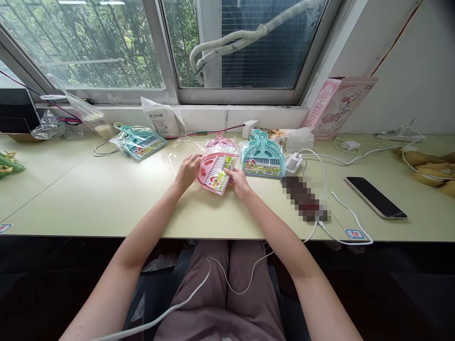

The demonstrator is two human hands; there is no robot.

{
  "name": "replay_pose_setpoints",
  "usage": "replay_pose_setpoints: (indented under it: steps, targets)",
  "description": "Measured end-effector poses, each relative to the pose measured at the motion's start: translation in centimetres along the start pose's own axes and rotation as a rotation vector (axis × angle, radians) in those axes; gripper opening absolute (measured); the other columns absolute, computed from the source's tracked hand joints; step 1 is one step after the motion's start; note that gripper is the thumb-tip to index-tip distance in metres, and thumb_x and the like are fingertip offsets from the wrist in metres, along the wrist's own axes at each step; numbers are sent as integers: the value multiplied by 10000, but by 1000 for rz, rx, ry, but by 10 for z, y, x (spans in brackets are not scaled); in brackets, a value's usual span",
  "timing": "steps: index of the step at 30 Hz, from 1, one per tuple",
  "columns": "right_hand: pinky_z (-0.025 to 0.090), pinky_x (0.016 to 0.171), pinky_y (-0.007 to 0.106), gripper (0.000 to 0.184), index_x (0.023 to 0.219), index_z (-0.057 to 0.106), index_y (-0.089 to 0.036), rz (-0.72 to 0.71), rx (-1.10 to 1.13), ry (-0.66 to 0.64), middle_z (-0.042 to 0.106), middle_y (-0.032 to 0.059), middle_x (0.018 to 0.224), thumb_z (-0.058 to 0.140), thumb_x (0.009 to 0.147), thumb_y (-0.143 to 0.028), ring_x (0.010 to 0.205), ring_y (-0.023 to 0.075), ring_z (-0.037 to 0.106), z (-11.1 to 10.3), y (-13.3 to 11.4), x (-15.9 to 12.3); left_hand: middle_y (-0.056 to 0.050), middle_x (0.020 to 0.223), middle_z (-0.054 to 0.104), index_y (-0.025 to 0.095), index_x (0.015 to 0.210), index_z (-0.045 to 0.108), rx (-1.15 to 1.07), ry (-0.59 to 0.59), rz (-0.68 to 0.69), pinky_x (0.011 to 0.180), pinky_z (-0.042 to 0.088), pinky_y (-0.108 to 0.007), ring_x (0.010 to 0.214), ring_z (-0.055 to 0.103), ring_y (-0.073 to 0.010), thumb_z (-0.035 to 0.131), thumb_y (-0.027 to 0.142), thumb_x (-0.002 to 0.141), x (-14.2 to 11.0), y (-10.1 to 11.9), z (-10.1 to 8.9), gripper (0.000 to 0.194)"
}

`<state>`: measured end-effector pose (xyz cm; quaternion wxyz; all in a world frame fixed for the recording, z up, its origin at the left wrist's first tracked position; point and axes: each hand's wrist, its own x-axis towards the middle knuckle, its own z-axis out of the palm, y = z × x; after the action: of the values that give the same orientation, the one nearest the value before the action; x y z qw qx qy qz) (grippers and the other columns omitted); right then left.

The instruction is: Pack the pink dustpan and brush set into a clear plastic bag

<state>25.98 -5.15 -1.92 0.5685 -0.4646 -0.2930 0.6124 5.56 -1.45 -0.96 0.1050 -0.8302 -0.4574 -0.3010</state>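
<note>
"Dustpans (140, 143), teal and wrapped: they're left of the left grip (188, 171)?"
"Yes, on the worktop (88, 189). That grip's fingers curl closed at the rounded end of a pink dustpan set (215, 174)."
"And the set itself?"
"Between both grips; the right grip (239, 182) pinches its label end."
"Beyond?"
"Teal pack (263, 156) just past the right grip, phone (376, 198) farther right."

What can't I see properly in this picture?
All in the head view:
Whatever sits under the left hand: the hand hides it.
Rear pink dustpan, lower part: hidden behind the held dustpan.
Dark thing on the table: square blurring covers it.
Black panel: cut off by the left edge.
Small print on the label: too small to read.
</note>
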Motion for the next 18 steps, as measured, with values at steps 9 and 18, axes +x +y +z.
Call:
replay_pose_setpoints:
  steps: [9,18]
  targets:
    - [553,594,213,86,802,670,-147,22,2,-21,727,12,719,631,803,-71,613,112,669,2,2,-1,-97,1001,706,207,1122,616,13,75,-221,748,489,-325,985,637,-248,431,201,937,-4,0,-4,262]
    - [576,667,231,63,806,656,-153,-41,81,2,737,15,736,638,801,-93,670,123,691,-1,10,9,-79,1400,531,252,1185,562,-116,116,55,1158,258,-515,1363,398,-258,489,371,926,-4,34,-13,295]
